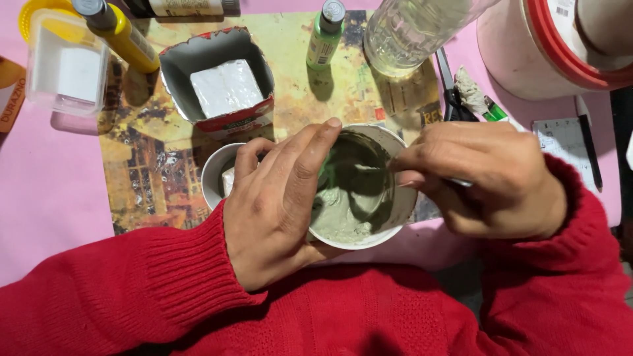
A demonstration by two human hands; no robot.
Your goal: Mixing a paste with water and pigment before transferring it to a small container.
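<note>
Red ribbed-knit sweater, cuffs at wrists; left hand (280, 204), right hand (491, 181) bare, no rings.
</note>
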